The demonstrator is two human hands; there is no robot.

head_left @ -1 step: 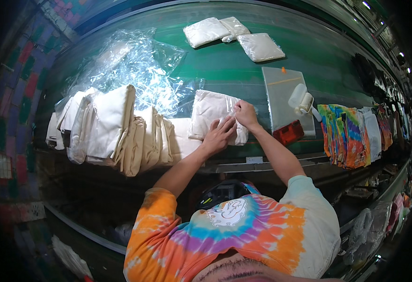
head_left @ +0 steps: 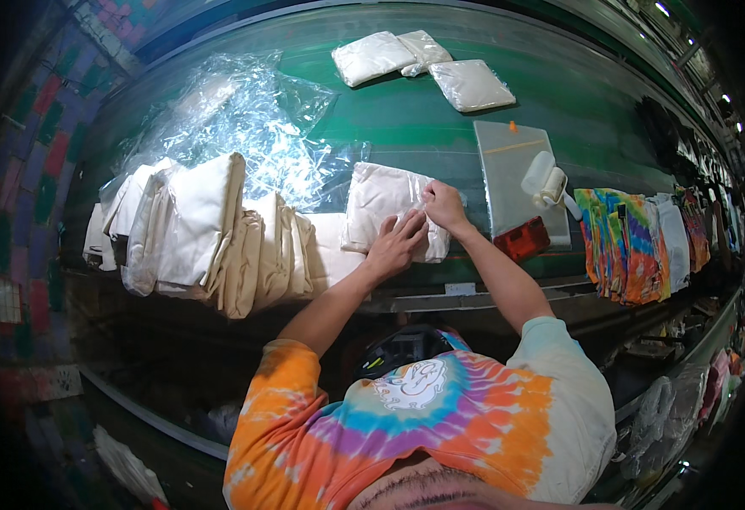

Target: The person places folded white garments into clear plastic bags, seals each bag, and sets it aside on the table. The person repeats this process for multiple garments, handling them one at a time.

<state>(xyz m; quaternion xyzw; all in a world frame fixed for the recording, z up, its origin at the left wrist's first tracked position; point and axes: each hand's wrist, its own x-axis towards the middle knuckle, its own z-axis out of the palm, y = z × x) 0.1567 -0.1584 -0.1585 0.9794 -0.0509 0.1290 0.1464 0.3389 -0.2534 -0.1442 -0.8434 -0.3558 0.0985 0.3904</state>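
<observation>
A folded cream cloth piece [head_left: 381, 200] in a clear plastic bag lies on the green table in front of me. My left hand [head_left: 399, 242] rests on its near right part, fingers stretched out over the surface. Closed at the right edge is my right hand [head_left: 442, 206], its fingers pinching what looks like the edge of the clear bag. The fingertips partly hide that edge. Under the left side of the piece, another flat cream cloth [head_left: 328, 246] shows.
Stacked folded cream cloths [head_left: 198, 229] stand at left, before a heap of clear plastic bags [head_left: 253, 127]. Three bagged cloths [head_left: 473, 85] lie far off. At right are flat clear bags [head_left: 508, 144], a lint roller [head_left: 542, 178], a red box [head_left: 522, 240] and tie-dyed garments [head_left: 623, 238].
</observation>
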